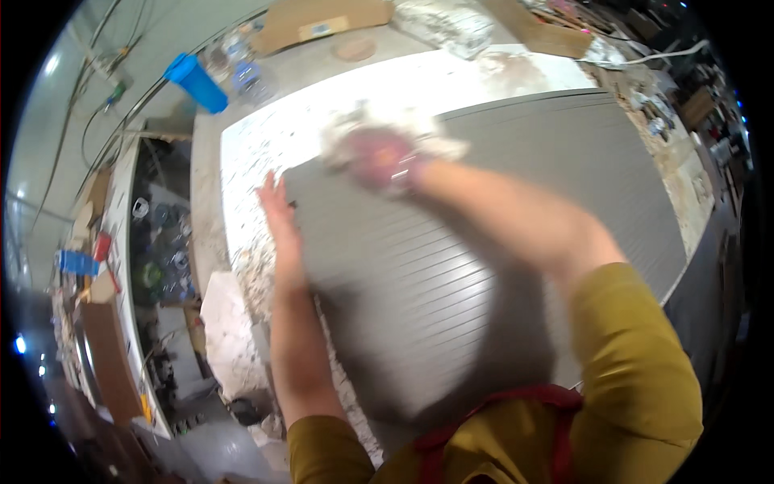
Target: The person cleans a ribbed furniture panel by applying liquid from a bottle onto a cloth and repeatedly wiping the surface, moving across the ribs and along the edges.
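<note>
A large grey panel (403, 266) with fine parallel grooves lies in front of me. My right hand (381, 158), smeared by motion, is closed on a whitish cloth (439, 143) at the panel's far left corner. The cloth bunches out around the hand, and the fingers are hard to make out. At the panel's left edge, my left hand (279, 211) rests with fingers stretched out and holds nothing.
Beneath the panel lies a white, speckled sheet (246, 157). Beyond it are a blue cup (196, 82), clear plastic bottles (251, 79) and a cardboard box (322, 20). A cluttered shelf unit (129, 266) stands at the left. Scraps and debris (657, 113) line the right side.
</note>
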Demonstrator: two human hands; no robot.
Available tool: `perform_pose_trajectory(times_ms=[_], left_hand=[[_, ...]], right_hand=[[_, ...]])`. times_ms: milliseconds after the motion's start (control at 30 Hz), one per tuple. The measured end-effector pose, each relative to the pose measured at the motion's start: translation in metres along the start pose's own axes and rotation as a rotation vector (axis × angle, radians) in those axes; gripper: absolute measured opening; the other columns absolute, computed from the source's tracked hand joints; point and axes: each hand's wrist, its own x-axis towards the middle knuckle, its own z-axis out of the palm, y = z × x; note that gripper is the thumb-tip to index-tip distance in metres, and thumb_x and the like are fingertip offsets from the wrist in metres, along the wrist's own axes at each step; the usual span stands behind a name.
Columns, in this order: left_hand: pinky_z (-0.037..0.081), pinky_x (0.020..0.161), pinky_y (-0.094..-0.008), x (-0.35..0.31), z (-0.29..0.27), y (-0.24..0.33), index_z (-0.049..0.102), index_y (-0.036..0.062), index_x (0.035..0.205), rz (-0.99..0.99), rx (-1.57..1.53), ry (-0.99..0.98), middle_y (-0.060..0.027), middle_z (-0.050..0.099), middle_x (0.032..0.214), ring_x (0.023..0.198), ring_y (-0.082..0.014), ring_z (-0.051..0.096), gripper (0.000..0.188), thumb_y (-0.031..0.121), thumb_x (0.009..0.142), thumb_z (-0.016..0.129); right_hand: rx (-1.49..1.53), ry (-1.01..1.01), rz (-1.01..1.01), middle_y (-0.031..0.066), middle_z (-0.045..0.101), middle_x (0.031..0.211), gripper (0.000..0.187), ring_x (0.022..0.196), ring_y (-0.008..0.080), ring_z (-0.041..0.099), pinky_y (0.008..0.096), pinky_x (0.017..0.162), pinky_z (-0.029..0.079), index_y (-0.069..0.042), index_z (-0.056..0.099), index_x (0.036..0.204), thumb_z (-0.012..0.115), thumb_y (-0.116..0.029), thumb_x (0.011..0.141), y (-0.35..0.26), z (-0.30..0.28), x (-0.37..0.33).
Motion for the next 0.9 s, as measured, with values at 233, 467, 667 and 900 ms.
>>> perform_pose_trajectory(times_ms=[233, 467, 667, 900], left_hand=[[-0.003, 0.111, -0.0528, -0.012, 0.015, 0.010, 0.027, 0.0152, 0.146, -0.001, -0.036, -0.038, -0.0086, 0.026, 0.152, 0.142, -0.0244, 0.014, 0.081, 0.071, 0.090, 0.012], [0.010, 0.113, -0.0481, 0.007, -0.005, -0.009, 0.033, 0.0088, 0.142, -0.183, -0.471, 0.067, -0.0163, 0.035, 0.145, 0.135, -0.0276, 0.028, 0.078, 0.067, 0.092, 0.024], [0.015, 0.112, -0.0427, -0.026, -0.026, 0.056, 0.029, 0.0092, 0.143, -0.023, 0.044, 0.131, -0.0122, 0.048, 0.135, 0.133, -0.0244, 0.033, 0.067, 0.057, 0.096, 0.025], [0.035, 0.102, -0.0362, -0.153, 0.022, 0.090, 0.046, 0.0009, 0.131, 0.187, 0.596, -0.125, -0.0124, 0.053, 0.126, 0.119, -0.0229, 0.049, 0.045, 0.029, 0.096, 0.047]], right_hand=[[-0.033, 0.172, 0.291, 0.0171, 0.062, 0.105, 0.029, 0.101, 0.0316, 0.059, 0.0380, 0.089, 0.045, -0.006, 0.058, 0.111, 0.055, -0.016, 0.084, 0.120, -0.070, -0.064], [0.028, 0.057, -0.216, 0.0192, 0.065, 0.089, 0.025, 0.084, 0.0332, 0.064, 0.0441, 0.076, 0.049, -0.004, 0.064, 0.088, 0.060, -0.021, 0.071, -0.092, 0.036, 0.009], [-0.049, 0.033, 0.025, 0.0174, 0.065, 0.092, 0.023, 0.087, 0.0316, 0.063, 0.0423, 0.082, 0.049, -0.003, 0.064, 0.090, 0.058, -0.019, 0.076, 0.005, -0.020, -0.064], [-0.265, 0.490, 0.851, 0.0182, 0.061, 0.115, 0.040, 0.106, 0.0348, 0.058, 0.0425, 0.091, 0.045, -0.011, 0.059, 0.116, 0.057, -0.031, 0.082, 0.311, -0.162, -0.325]])
